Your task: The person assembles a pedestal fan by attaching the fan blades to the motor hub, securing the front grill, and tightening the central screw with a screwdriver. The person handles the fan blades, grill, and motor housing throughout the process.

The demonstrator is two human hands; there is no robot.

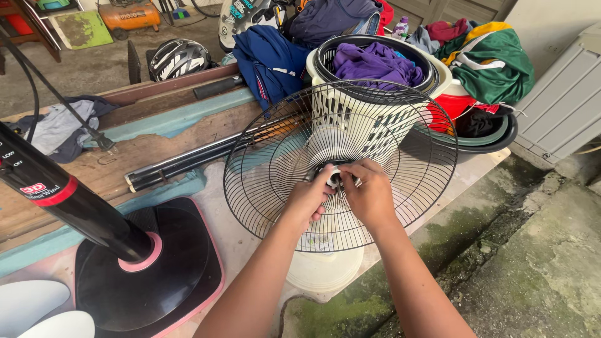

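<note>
A round black wire fan guard (400, 119) stands in front of me on a white fan body (322, 269). Both my hands meet at its centre. My left hand (307, 197) and my right hand (369, 194) pinch a small white and black hub piece (333, 175) in the middle of the guard. The fingers hide most of that piece.
A black fan pole (56, 194) on a black and pink base (188, 275) stands at left. White fan blades (37, 313) lie at the bottom left. Behind the guard are a laundry basket with purple cloth (375, 62), piled clothes (488, 62), a helmet (178, 57) and black tubes (181, 163).
</note>
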